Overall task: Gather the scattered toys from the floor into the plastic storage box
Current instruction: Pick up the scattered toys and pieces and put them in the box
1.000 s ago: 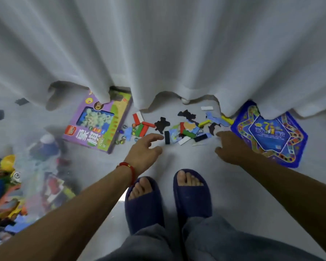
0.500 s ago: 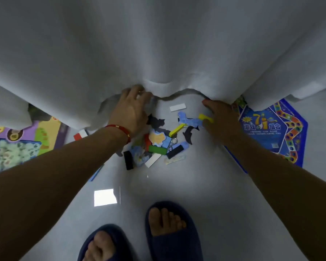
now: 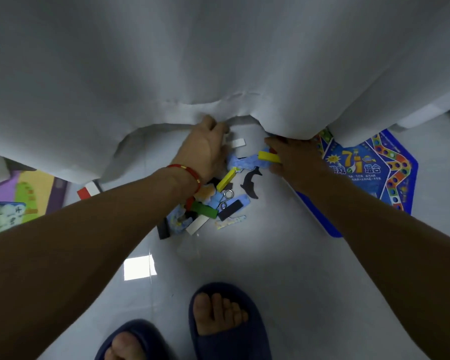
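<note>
A pile of small toys [image 3: 205, 209] lies on the grey floor at the curtain's hem: coloured blocks, blue and black foam shapes, metal rings. My left hand [image 3: 205, 149], a red bracelet at its wrist, rests at the far side of the pile, its bent fingers touching the floor by a white block [image 3: 238, 143]. My right hand [image 3: 296, 157] is at the pile's far right and pinches a yellow block [image 3: 268, 156] between thumb and fingers. A second yellow block [image 3: 225, 180] and a black dolphin shape [image 3: 251, 181] lie between my hands. The storage box is out of view.
A white curtain [image 3: 218, 61] hangs over the far floor and hides what lies behind it. A blue game board [image 3: 374, 172] lies on the right. A purple game box [image 3: 24, 193] and a red-and-white block [image 3: 89, 190] lie on the left. My slippered feet [image 3: 229, 320] stand near the bottom.
Both hands reached over the pile to its far side at the curtain hem. The view tilted forward and closer, so the toy-filled box at left is gone from view.
</note>
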Action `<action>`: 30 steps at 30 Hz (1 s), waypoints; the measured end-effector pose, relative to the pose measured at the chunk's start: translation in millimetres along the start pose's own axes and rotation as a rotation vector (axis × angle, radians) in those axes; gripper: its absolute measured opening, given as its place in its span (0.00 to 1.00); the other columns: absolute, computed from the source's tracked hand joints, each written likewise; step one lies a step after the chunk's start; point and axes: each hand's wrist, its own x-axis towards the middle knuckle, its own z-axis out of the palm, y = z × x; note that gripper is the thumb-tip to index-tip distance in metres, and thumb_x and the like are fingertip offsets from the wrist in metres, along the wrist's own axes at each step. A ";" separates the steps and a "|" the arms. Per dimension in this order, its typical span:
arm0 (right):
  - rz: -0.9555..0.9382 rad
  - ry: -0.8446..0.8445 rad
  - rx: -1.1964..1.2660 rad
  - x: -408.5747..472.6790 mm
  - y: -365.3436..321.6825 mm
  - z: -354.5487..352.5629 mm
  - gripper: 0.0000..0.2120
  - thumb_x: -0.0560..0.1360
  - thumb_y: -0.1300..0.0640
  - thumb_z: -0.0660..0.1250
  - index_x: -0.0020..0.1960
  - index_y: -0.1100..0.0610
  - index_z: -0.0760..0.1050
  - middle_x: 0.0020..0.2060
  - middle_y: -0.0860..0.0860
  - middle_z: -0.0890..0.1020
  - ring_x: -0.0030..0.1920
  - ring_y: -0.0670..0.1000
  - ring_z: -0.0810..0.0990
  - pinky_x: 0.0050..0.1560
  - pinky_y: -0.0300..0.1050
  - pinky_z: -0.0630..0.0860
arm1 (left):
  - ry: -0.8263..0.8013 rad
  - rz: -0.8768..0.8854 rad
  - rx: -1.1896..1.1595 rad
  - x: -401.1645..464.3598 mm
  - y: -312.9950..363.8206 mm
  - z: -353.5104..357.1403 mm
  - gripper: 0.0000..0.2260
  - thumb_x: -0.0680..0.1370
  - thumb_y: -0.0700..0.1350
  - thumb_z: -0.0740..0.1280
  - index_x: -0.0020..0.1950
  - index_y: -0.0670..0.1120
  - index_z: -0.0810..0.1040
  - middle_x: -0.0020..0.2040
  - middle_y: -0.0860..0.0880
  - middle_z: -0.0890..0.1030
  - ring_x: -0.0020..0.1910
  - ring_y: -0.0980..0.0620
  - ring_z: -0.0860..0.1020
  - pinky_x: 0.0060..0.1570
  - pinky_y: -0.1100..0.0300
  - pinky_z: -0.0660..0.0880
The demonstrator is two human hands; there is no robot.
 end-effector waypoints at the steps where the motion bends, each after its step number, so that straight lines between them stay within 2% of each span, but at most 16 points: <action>1: 0.000 -0.010 0.001 0.0 -5.0 -1.4 0.18 0.68 0.59 0.72 0.56 0.64 0.79 0.50 0.63 0.82 0.49 0.68 0.81 0.48 0.61 0.77 | -0.015 0.013 0.008 5.5 2.8 7.4 0.17 0.74 0.40 0.68 0.62 0.35 0.76 0.53 0.33 0.75 0.46 0.34 0.76 0.45 0.47 0.74; 3: -0.023 -0.042 0.033 -0.9 -17.2 -4.1 0.14 0.71 0.59 0.70 0.55 0.63 0.77 0.51 0.62 0.79 0.52 0.66 0.78 0.48 0.58 0.75 | -0.044 0.018 0.039 15.2 2.9 19.0 0.15 0.75 0.39 0.70 0.61 0.36 0.77 0.54 0.33 0.75 0.49 0.34 0.76 0.48 0.46 0.75; 5: -0.040 -0.030 0.066 -4.6 -23.6 -0.9 0.16 0.71 0.57 0.72 0.57 0.62 0.77 0.54 0.60 0.78 0.55 0.65 0.76 0.50 0.57 0.73 | -0.119 0.020 0.097 19.3 2.2 24.3 0.14 0.76 0.40 0.68 0.61 0.38 0.78 0.56 0.34 0.75 0.55 0.34 0.74 0.53 0.43 0.74; 6: -0.042 -0.016 0.075 -7.7 -25.3 0.3 0.17 0.70 0.56 0.74 0.56 0.61 0.77 0.54 0.60 0.79 0.54 0.66 0.76 0.49 0.57 0.74 | -0.152 0.033 0.131 19.5 1.2 25.3 0.14 0.76 0.37 0.67 0.60 0.37 0.77 0.56 0.34 0.75 0.56 0.33 0.73 0.55 0.42 0.72; 9: -0.026 0.043 0.091 -12.5 -27.7 4.8 0.17 0.66 0.56 0.78 0.50 0.61 0.77 0.50 0.61 0.78 0.50 0.66 0.76 0.46 0.57 0.74 | -0.194 0.054 0.184 15.7 -0.8 22.6 0.17 0.71 0.29 0.65 0.60 0.35 0.75 0.57 0.33 0.73 0.55 0.33 0.73 0.52 0.41 0.72; 14: 0.071 0.103 0.219 -13.4 -36.4 2.4 0.07 0.72 0.65 0.68 0.48 0.66 0.73 0.48 0.63 0.76 0.47 0.64 0.76 0.41 0.50 0.67 | -0.283 0.004 0.342 9.0 11.9 14.1 0.18 0.74 0.32 0.63 0.63 0.35 0.68 0.62 0.35 0.70 0.57 0.37 0.73 0.54 0.50 0.69; 17: 0.060 0.133 0.157 -16.1 -43.1 2.8 0.10 0.72 0.72 0.63 0.53 0.68 0.72 0.50 0.66 0.76 0.48 0.67 0.76 0.46 0.53 0.71 | -0.223 -0.069 0.188 4.7 11.4 1.7 0.19 0.72 0.35 0.66 0.62 0.35 0.69 0.61 0.34 0.70 0.55 0.35 0.74 0.48 0.50 0.69; 19: -0.012 0.122 0.125 -15.3 -47.2 0.4 0.14 0.69 0.76 0.63 0.54 0.69 0.72 0.51 0.68 0.73 0.45 0.67 0.75 0.45 0.55 0.75 | -0.079 -0.098 0.005 -4.1 8.4 -9.5 0.14 0.73 0.36 0.66 0.57 0.36 0.71 0.55 0.36 0.74 0.50 0.37 0.75 0.43 0.52 0.68; 21: -0.051 0.068 0.136 -9.7 -49.3 -6.4 0.14 0.71 0.74 0.63 0.55 0.67 0.70 0.55 0.65 0.70 0.42 0.64 0.74 0.41 0.53 0.73 | 0.079 -0.153 -0.184 -19.2 9.2 -25.1 0.09 0.75 0.41 0.66 0.53 0.40 0.71 0.47 0.42 0.77 0.43 0.42 0.75 0.38 0.55 0.67; 23: -0.143 0.049 0.166 -2.5 -50.2 -10.1 0.12 0.71 0.71 0.62 0.54 0.64 0.71 0.53 0.61 0.70 0.38 0.61 0.73 0.37 0.54 0.74 | 0.152 -0.245 -0.318 -40.1 10.2 -38.7 0.08 0.76 0.45 0.67 0.50 0.43 0.70 0.40 0.45 0.79 0.37 0.45 0.76 0.34 0.54 0.69; 27: -0.327 0.022 0.029 0.8 -57.0 -1.3 0.12 0.67 0.63 0.54 0.49 0.60 0.70 0.44 0.56 0.69 0.35 0.55 0.69 0.29 0.54 0.72 | 0.119 -0.473 -0.526 -86.7 16.2 -56.2 0.08 0.77 0.46 0.68 0.51 0.47 0.71 0.39 0.47 0.81 0.33 0.48 0.81 0.31 0.52 0.79; 30: -0.296 0.008 -0.051 -3.1 -58.7 4.8 0.14 0.66 0.62 0.63 0.52 0.60 0.71 0.45 0.56 0.70 0.36 0.52 0.65 0.30 0.48 0.69 | 0.063 -0.567 -0.599 -115.7 21.6 -64.7 0.09 0.78 0.46 0.68 0.56 0.50 0.72 0.41 0.52 0.81 0.32 0.54 0.81 0.28 0.63 0.78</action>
